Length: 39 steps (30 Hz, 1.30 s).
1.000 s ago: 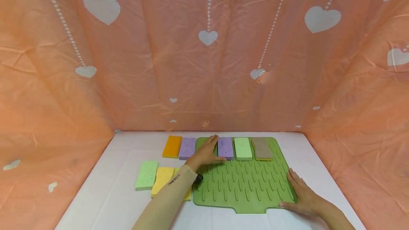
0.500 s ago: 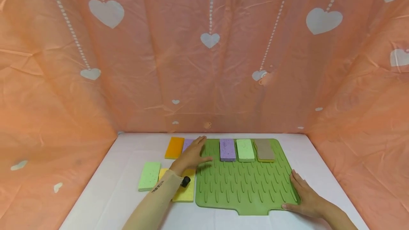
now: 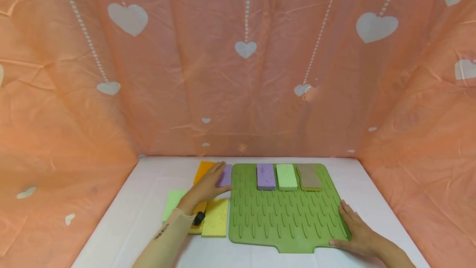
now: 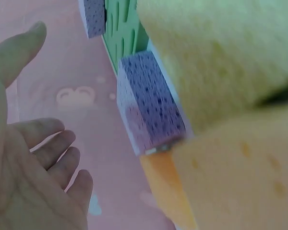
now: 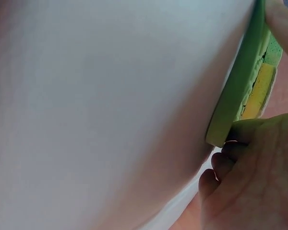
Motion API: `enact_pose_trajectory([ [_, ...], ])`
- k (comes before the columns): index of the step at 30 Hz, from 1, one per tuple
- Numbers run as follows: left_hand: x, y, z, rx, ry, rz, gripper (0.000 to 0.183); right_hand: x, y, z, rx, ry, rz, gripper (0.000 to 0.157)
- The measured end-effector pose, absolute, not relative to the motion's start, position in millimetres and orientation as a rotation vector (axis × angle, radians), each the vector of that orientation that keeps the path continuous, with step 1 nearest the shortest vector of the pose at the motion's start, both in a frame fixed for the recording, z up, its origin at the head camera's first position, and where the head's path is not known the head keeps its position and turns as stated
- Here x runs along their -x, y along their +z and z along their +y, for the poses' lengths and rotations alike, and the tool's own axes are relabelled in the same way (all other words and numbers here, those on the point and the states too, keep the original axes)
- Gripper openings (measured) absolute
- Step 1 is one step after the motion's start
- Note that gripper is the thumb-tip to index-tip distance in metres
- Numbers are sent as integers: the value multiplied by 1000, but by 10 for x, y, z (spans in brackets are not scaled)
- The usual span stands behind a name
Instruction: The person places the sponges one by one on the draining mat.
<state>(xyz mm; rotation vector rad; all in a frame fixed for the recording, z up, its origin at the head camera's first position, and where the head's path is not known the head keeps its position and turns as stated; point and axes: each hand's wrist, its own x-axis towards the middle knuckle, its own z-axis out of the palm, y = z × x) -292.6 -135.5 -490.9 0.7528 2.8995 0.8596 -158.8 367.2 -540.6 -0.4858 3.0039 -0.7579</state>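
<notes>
Three oblong coloured sponges [image 3: 286,176] occupy the green ribbed mat [image 3: 288,220]; five others [image 3: 216,218] remain lower-left; left hand [image 3: 207,187] and right hand [image 3: 358,235] grip nothing.

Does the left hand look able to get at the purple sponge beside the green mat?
Likely yes: the left hand looks relaxed and empty close to the purple sponge, and no other object appears to cover it.
</notes>
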Motion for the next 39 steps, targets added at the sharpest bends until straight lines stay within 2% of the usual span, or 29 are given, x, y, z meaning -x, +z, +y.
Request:
enact_pose_trajectory([
  [17, 2720, -4927, -2037, -670, 886, 2850, 88, 1568, -5431, 3669, 517, -739, 3025, 119],
  [39, 2482, -5042, -2759, -597, 879, 2871, 99, 1556, -5411, 3671, 558, -740, 3046, 117],
])
